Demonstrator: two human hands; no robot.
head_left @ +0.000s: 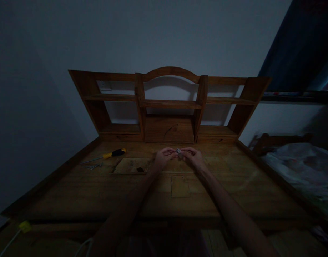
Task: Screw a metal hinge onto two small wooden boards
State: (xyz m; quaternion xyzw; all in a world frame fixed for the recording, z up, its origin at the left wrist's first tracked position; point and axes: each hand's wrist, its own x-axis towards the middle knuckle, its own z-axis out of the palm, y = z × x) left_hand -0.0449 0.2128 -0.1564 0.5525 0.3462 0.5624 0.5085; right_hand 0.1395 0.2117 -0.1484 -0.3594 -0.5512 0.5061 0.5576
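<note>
My left hand [164, 157] and my right hand [192, 156] meet over the far middle of a wooden desk [99, 192]. Both pinch a small shiny metal part [179, 152] between their fingertips; it is too small and dim to name. The fingers of both hands are curled closed around it. A small square wooden piece [180, 186] lies flat on the desk between my forearms. A larger flat wooden board [131, 166] lies just left of my left hand.
A screwdriver with a yellow and black handle [114, 154] lies at the desk's far left, with several loose screws [94, 166] beside it. A wooden shelf hutch [169, 103] stands along the back. A bed [300, 167] is at the right. The room is dark.
</note>
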